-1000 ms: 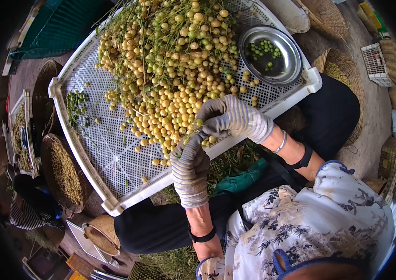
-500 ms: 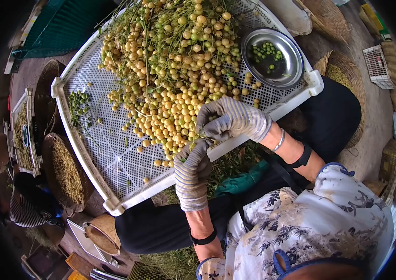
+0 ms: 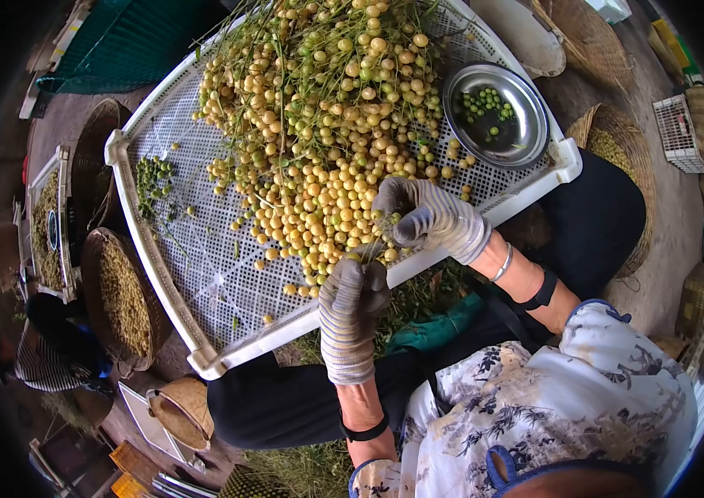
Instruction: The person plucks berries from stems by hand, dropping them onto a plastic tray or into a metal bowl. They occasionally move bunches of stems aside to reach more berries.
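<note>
In the head view, both my hands wear striped, stained work gloves and meet over the near edge of a white perforated plastic tray (image 3: 231, 311). My left hand (image 3: 350, 303) is closed, its thumb and forefinger pinching a thin stem. Just above and to the right, my right hand (image 3: 435, 217) is also closed in a pinch, with a small greenish bit at its fingertips that is too small to name. Beside them lies a heap of small round yellow fruits (image 3: 319, 203), many still on green stalks toward the back.
On the tray's right corner stands a steel bowl (image 3: 538, 141) holding several green fruits. Loose green fruits (image 3: 154, 178) lie at its left. Woven baskets of fruit (image 3: 124, 299) stand on the floor on both sides. Another person (image 3: 49, 353) in a striped top is at far left.
My hands have come apart slightly, the right one up and away from the left. The whole view has shifted a little, so the tray sits further right and lower.
</note>
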The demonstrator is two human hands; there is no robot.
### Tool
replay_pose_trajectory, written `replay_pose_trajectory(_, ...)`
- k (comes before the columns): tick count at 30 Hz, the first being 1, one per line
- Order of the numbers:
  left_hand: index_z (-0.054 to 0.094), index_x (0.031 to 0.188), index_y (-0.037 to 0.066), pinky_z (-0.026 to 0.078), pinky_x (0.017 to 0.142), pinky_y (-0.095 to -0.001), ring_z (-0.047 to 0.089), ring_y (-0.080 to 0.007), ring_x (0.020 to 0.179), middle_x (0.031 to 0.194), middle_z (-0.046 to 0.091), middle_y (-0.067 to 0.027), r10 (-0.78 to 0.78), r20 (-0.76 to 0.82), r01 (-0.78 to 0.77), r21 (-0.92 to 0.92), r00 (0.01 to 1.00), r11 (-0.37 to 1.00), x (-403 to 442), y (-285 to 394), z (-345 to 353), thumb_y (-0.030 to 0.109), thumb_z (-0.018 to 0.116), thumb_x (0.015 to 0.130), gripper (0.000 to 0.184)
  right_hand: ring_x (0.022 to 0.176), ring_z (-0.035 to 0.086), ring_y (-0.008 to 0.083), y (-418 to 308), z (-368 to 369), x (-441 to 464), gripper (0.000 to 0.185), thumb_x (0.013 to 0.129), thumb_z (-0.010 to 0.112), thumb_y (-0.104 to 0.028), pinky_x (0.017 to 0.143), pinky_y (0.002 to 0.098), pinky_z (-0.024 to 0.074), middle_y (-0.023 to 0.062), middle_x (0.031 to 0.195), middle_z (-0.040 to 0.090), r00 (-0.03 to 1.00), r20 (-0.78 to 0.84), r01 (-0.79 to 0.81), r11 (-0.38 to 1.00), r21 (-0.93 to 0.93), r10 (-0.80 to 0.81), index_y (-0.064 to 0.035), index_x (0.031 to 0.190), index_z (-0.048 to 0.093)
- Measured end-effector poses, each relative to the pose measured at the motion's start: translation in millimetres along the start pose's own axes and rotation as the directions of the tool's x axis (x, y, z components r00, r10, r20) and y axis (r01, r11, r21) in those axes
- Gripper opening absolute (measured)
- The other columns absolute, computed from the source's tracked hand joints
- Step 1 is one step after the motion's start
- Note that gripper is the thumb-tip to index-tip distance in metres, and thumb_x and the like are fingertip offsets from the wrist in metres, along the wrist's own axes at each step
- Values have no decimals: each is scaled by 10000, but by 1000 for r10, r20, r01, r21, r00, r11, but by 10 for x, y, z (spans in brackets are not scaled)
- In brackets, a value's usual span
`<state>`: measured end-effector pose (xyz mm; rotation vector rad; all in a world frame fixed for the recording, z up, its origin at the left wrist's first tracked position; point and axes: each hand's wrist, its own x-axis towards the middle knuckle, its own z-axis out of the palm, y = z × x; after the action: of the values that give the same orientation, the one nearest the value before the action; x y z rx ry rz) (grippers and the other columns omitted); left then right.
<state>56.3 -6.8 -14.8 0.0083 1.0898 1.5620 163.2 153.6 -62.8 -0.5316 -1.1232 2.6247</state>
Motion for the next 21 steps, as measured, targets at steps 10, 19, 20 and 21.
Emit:
replay_pose_trajectory(10,713,1006,-8,363,568,-183,461,-28,635,734,580,47,213,-220,-104,423,952,900,-189,134,7,199,742,832,272,581,463,43,-291,97,31,484,803,748,-428,511,181,347,37,881,604,998,54,20,997,-71,-16,-38,1050,604)
replay_pose_trajectory(19,713,875,-15,372,555,-195,501,-52,605,685,622,2,214,-221,-98,442,952,892,-185,148,-63,203,737,839,222,522,427,31,-162,35,42,242,872,707,-227,449,178,290,-1,753,594,998,0,59,997,57,-59,-17,974,643)
replay_pose_trajectory(20,707,854,-21,373,553,-198,500,-53,599,671,618,-2,203,-227,-75,472,952,878,-190,158,-51,199,734,843,221,525,422,29,-207,77,53,248,876,702,-230,446,177,276,5,766,595,993,-81,98,992,83,-91,-12,977,641)
replay_pose_trajectory(21,701,833,-26,373,550,-200,499,-54,593,658,614,-5,194,-234,-53,502,953,863,-194,178,-24,195,730,846,223,527,418,27,-267,133,63,254,880,698,-233,442,176,263,11,779,596,979,-162,138,985,106,-120,-7,980,639)
